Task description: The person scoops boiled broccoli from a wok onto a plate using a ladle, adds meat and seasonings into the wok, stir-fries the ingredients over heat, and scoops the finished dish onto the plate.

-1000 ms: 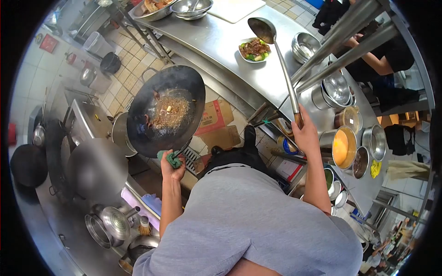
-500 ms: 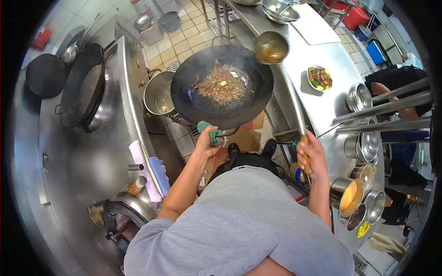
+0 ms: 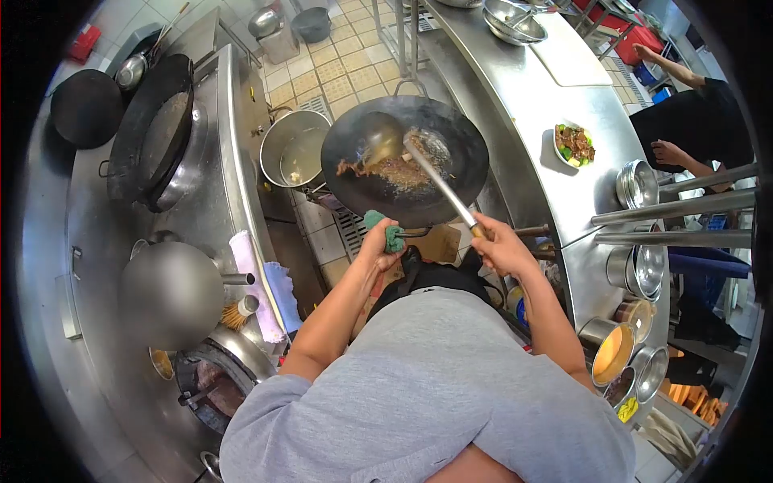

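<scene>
My left hand (image 3: 378, 244) is closed around a green cloth (image 3: 393, 236) wrapped on the near handle of a large black wok (image 3: 358, 191). Meat in brown sauce (image 3: 407, 175) lies in the wok, partly covered by the ladle. My right hand (image 3: 501, 246) grips the wooden end of a long ladle (image 3: 435, 179), whose bowl is down inside the wok on its left side. On the steel counter to the right stands a white plate (image 3: 572, 162) of green vegetables topped with brown meat pieces.
A steel pot (image 3: 295, 145) stands left of the wok. Another wok (image 3: 153, 129) sits on the stove at left. Metal bowls (image 3: 638, 183) and a pot of orange liquid (image 3: 594, 334) line the right counter. Another person's arm (image 3: 684, 74) shows at the far right.
My right hand has moved left and forward, and the ladle's bowl has gone from above the counter edge into the wok. My left hand keeps its hold on the cloth-wrapped handle.
</scene>
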`<state>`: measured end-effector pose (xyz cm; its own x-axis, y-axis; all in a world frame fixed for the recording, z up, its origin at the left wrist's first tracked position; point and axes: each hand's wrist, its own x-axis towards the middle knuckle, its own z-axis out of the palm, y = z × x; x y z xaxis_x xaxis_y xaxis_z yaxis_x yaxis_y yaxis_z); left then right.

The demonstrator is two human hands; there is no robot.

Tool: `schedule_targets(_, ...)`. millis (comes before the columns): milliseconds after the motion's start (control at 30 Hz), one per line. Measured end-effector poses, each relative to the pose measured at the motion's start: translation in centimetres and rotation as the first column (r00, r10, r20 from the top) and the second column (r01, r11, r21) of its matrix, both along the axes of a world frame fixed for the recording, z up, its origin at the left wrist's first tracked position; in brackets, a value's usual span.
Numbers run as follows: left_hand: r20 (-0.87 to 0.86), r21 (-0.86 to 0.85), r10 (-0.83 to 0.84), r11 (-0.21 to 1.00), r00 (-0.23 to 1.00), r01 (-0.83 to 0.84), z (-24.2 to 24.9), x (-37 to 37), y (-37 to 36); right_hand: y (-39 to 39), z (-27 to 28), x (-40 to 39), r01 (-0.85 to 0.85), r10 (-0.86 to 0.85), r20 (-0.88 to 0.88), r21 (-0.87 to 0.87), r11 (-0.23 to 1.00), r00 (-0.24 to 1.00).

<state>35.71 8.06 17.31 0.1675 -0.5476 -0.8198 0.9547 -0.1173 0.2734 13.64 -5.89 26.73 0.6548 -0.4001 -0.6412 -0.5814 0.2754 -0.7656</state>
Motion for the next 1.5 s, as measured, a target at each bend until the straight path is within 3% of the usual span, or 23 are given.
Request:
schedule_targets(33,-0.011,-0.008,-0.012,1.000,1.000,0.012,-0.5,0.3,0.3,-0.3,-4.2,-0.6,-0.010,0.051,0.058,-0.560,0.829,0.997)
schedule_targets(67,-0.014,-0.005,-0.011,1.000,1.000,0.011,-1.2,0.4,0.5,-0.1,-4.9,-0.1,0.027,0.126,0.079,-0.927,0.373,0.989)
schedule_targets(100,-0.024,-0.021,-0.025,0.999,0.999,0.025,-1.8,0.6,0.6,-0.1,-5.4,0.1,-0.125,0.004,-0.139,-0.875,0.468,0.990)
schedule_targets(133,-0.031,-0.039,-0.039,0.999,0.999,0.037,-2.3,0.8,0.6,-0.4,-5.8,0.2,-0.125,0.004,-0.139,-0.875,0.468,0.990)
schedule_targets(200,0.008,0.017,-0.046,0.999,0.999,0.046,-2.6,0.7,0.0,-0.2,-4.9,1.3,-0.105,-0.052,-0.257,-0.562,0.820,0.965)
schedule_targets(233,0.042,0.073,-0.059,0.996,0.997,0.056,-2.8,0.5,-0.4,0.6,-4.6,1.9,-0.103,-0.054,-0.258,-0.560,0.822,0.965)
schedule_targets(300,0.092,0.082,-0.077,0.994,0.993,0.070,-4.1,0.2,-1.1,2.6,-3.6,2.8,0.088,-0.091,-0.104,-0.029,0.996,0.990)
schedule_targets(333,0.146,0.095,-0.094,0.992,0.985,0.081,-4.9,0.3,-1.4,3.2,-2.6,2.8,0.086,-0.088,-0.099,-0.022,0.996,0.991)
schedule_targets(400,0.199,0.171,-0.096,0.983,0.975,0.062,-7.0,0.1,-2.0,4.2,-0.6,3.2,0.162,-0.244,0.083,0.539,0.827,0.966)
schedule_targets(500,0.238,0.254,-0.082,0.967,0.968,0.020,-7.5,0.2,-2.0,1.7,-1.5,-1.1,0.007,-0.429,0.193,0.906,0.424,0.883)
schedule_targets(600,0.223,0.175,-0.102,0.982,0.969,0.063,-7.0,0.9,-1.2,2.6,-4.0,-6.1,-0.091,-0.561,0.177,0.980,0.178,0.809)
schedule_targets(700,0.123,0.214,-0.055,0.976,0.991,0.028,-5.5,2.0,0.2,3.2,-6.4,-5.2,-0.048,-0.491,0.194,0.955,0.294,0.849)
schedule_targets(867,0.125,0.218,-0.071,0.975,0.990,0.042,-1.5,3.6,2.7,0.6,-2.7,-2.6,0.083,-0.351,0.169,0.795,0.601,0.921)
schedule_targets(933,0.152,0.220,-0.111,0.973,0.982,0.076,-1.1,4.4,4.1,-0.2,-0.6,-2.3,0.160,-0.209,0.089,0.382,0.910,0.974)
schedule_targets(967,0.182,0.219,-0.159,0.969,0.970,0.117,-0.9,4.7,4.6,-0.4,-0.2,-2.0,0.160,-0.209,0.090,0.385,0.909,0.974)
schedule_targets(1033,0.217,0.220,-0.167,0.968,0.962,0.118,-0.3,4.7,5.4,-0.5,0.4,-1.2,-0.011,-0.003,-0.104,-0.137,0.991,0.995)
schedule_targets(1100,0.254,0.212,-0.174,0.970,0.952,0.121,-0.2,4.7,5.3,-0.6,-1.0,-0.8,-0.198,0.088,-0.228,-0.523,0.829,0.970)
schedule_targets(1133,0.269,0.223,-0.177,0.968,0.947,0.118,-0.6,4.5,5.2,-0.4,-1.4,-0.7,-0.193,0.082,-0.228,-0.523,0.830,0.970)
schedule_targets(1233,0.279,0.220,-0.163,0.970,0.946,0.102,-2.5,3.5,3.9,0.9,0.1,1.3,-0.007,0.013,-0.112,0.052,0.999,0.994)
schedule_targets(1267,0.274,0.214,-0.141,0.973,0.951,0.082,-3.2,3.5,3.5,1.1,-0.2,1.5,-0.019,0.024,-0.092,0.060,0.998,0.995)
schedule_targets(1333,0.324,0.260,-0.189,0.960,0.927,0.105,-4.4,2.8,2.7,1.1,-1.5,1.0,0.101,-0.177,0.068,0.603,0.791,0.982)
schedule_targets(1400,0.330,0.273,-0.219,0.953,0.918,0.129,-5.8,2.6,2.2,0.6,-2.9,-0.2,0.061,-0.194,0.110,0.706,0.706,0.975)
schedule_targets(1500,0.187,0.235,-0.114,0.970,0.976,0.068,-6.3,2.2,2.3,1.0,-5.8,-3.6,-0.135,-0.419,0.262,0.942,0.308,0.870)
